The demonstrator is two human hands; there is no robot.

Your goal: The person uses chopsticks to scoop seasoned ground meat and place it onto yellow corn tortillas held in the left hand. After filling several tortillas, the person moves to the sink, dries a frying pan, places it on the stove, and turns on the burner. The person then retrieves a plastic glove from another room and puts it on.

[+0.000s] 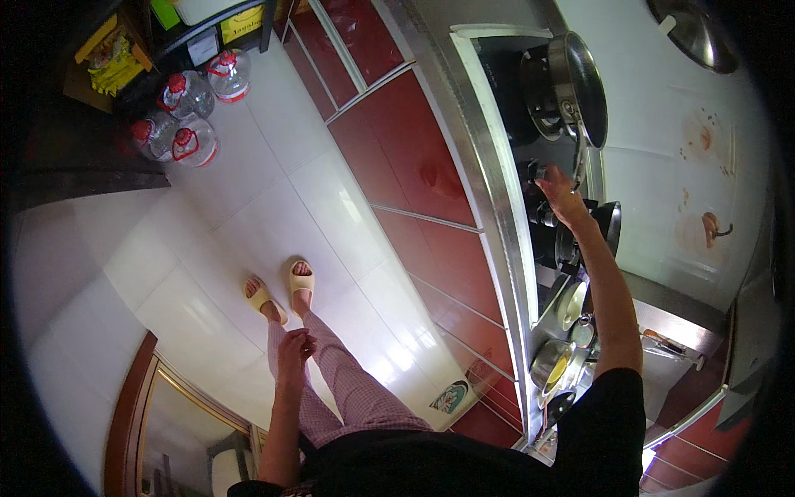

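Note:
My right hand (561, 197) reaches over to the gas stove, its fingers closed on a dark stove knob (537, 172). Just beyond it stands a deep steel pot (586, 91), and the pot's long handle (579, 153) passes close to my fingers. A dark pan (611, 225) sits on the burner nearer to me, partly behind my forearm. Low at my side hangs my left hand (295, 349), with loosely bent fingers and nothing visible in it.
On the counter nearer me are a pale dish (571, 305) and a steel bowl (546, 362) with something yellow in it. Red cabinets (397, 141) run below. Several large clear bottles (197, 142) stand on the floor by a dark shelf. A framed door (149, 381) is at left.

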